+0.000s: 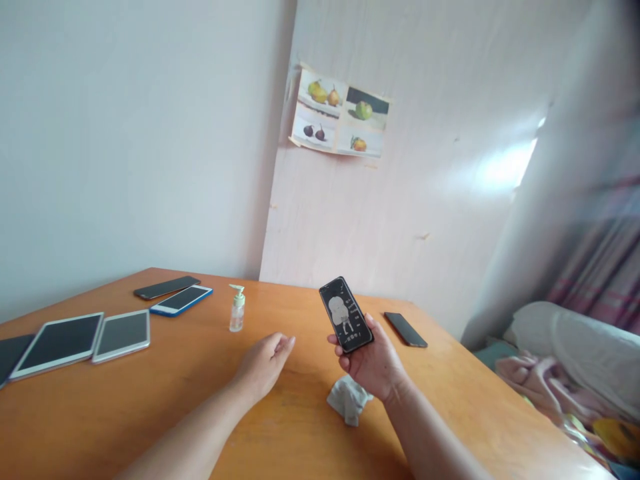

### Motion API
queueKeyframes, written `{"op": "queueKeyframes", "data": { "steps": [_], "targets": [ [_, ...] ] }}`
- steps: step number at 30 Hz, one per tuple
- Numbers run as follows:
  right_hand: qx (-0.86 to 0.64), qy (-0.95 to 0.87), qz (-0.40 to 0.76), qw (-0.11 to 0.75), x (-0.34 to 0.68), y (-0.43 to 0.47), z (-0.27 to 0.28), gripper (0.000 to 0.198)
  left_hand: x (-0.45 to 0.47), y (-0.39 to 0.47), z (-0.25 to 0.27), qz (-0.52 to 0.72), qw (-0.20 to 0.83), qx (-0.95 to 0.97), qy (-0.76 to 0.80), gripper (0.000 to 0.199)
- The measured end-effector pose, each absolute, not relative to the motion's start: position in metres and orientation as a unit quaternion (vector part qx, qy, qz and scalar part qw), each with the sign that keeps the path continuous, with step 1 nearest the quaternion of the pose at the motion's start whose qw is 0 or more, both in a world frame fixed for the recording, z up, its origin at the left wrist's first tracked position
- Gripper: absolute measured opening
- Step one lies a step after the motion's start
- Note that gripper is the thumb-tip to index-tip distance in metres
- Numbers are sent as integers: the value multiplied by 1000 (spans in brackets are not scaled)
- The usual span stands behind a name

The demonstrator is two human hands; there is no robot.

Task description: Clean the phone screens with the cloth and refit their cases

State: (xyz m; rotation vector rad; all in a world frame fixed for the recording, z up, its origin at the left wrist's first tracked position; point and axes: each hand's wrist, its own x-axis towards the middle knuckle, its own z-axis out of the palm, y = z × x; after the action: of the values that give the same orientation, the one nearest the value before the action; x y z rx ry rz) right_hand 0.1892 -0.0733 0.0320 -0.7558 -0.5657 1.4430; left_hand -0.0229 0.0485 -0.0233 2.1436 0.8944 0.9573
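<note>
My right hand (375, 360) holds a black smartphone (345, 317) tilted up above the table, its fingers and thumb wrapped round the lower part. A white cartoon figure and small white text show on the phone's dark screen. Below that hand, a crumpled light grey cloth (349, 400) lies on the wood. My left hand (263, 367) hovers over the table to the left of the phone, its thumb stretched out and no object visible in it; its other fingers are partly hidden. Behind it stands a small clear pump bottle (237, 313) with a pale green top.
The orange-brown wooden table (295, 440) bears a dark phone (406, 329) at right. On the left lie a blue-edged phone (181, 301), a black phone (167, 287), a white tablet (60, 343), a smaller white device (123, 335) and a dark device (13, 353). Bedding (565, 373) lies beyond the right edge.
</note>
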Motion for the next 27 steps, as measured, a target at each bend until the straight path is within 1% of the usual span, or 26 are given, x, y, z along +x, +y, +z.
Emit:
{"op": "queueKeyframes", "data": {
  "steps": [4, 9, 13, 16, 19, 21, 24, 27],
  "targets": [
    [-328, -231, 618, 676, 193, -77, 45, 57, -22, 50, -26, 366, 325, 807, 331, 43],
    [-357, -216, 603, 680, 202, -89, 54, 57, -22, 49, -23, 363, 330, 806, 329, 43],
    [-396, -232, 560, 690, 225, -102, 52, 50, -23, 50, -23, 364, 333, 807, 324, 42],
    [-453, -250, 507, 690, 253, -110, 50, 43, -22, 52, -27, 364, 335, 807, 323, 40],
    [-545, -265, 415, 678, 286, -115, 48, 42, -20, 55, -32, 367, 343, 803, 321, 38],
    [-640, -276, 307, 648, 309, -117, 46, 46, -19, 56, -34, 363, 352, 800, 323, 37],
    [-753, -304, 141, 566, 337, -121, 43, 61, -19, 58, -35, 356, 364, 796, 327, 37],
    [-802, -287, 71, 520, 358, -124, 41, 81, -18, 58, -37, 352, 371, 795, 325, 36]
  ]
}}
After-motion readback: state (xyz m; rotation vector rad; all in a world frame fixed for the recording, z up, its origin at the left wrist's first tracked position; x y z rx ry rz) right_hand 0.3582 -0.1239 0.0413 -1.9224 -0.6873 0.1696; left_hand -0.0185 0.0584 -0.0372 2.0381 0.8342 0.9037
